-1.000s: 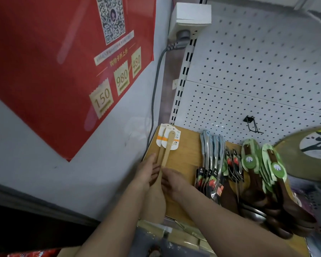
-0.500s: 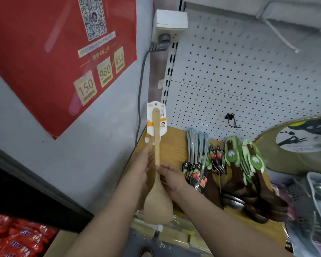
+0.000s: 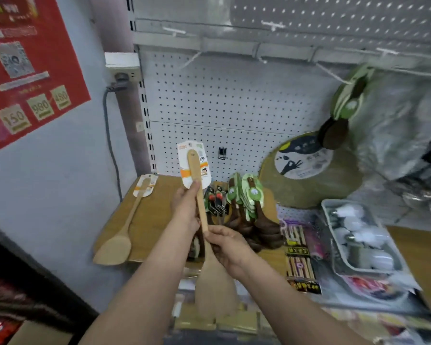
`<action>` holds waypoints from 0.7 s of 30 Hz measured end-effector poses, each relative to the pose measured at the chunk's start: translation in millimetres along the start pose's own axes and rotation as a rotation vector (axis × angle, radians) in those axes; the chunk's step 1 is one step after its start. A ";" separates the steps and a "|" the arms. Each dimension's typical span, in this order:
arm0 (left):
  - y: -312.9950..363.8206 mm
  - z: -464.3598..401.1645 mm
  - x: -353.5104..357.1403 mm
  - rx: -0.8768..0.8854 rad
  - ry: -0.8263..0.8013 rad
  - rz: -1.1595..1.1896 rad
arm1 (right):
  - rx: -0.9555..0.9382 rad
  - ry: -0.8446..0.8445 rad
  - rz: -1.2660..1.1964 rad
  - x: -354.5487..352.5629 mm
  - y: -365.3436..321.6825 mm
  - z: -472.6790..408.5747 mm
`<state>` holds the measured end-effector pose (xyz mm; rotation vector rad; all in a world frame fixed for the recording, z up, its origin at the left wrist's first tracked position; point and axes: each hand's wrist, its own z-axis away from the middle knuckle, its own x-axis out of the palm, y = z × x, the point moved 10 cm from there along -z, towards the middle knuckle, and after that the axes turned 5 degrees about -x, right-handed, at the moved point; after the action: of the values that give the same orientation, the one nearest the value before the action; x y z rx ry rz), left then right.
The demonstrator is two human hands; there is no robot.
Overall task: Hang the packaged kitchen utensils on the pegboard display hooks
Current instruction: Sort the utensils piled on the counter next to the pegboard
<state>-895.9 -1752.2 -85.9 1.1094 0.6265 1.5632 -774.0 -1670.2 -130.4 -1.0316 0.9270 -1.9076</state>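
Both hands on one packaged wooden spatula (image 3: 201,215), held up in front of the pegboard (image 3: 222,105), blade down, card end up. Left hand (image 3: 186,210) grips the handle just under the white-and-orange card; right hand (image 3: 230,247) pinches the neck just above the blade. Card top sits at about 9 o'clock of the black hook (image 3: 222,153), close beside it but not on it.

Second wooden spatula (image 3: 125,220) lies flat on the wooden shelf (image 3: 154,220), at 9 o'clock of the hands, blade hanging over the front edge.

Directly behind the held handle, at 3 o'clock: a pile of carded utensils with black handles and green-carded dark wooden spoons (image 3: 249,207). Further right a round board (image 3: 309,173) leans on the pegboard, more green-carded spoons (image 3: 346,105) hang at 1 o'clock. Tray of light bulbs (image 3: 358,235) and chopstick packs (image 3: 300,252) at 4 o'clock. Red poster (image 3: 23,70) on the wall at 10 o'clock; wall socket (image 3: 122,67) with grey cable beside the pegboard upright.
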 end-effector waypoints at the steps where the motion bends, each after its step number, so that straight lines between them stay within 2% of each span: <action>1: -10.6 15.1 18.1 0.008 -0.018 0.001 | -0.011 0.014 0.002 -21.6 -2.6 14.4; 5: -60.5 78.4 91.0 0.031 -0.090 0.004 | -0.060 0.087 -0.024 -111.2 -12.7 74.8; 10: -139.3 156.3 186.4 -0.058 -0.245 -0.047 | -0.133 0.223 -0.085 -225.8 -14.0 148.7; 21: -257.9 265.9 393.1 -0.158 -0.544 -0.206 | -0.227 0.510 -0.225 -428.4 -35.4 259.2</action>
<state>-541.1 -1345.9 -59.1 1.2375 0.2341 1.0495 -391.6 -1344.9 -134.4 -0.8096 1.3878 -2.3541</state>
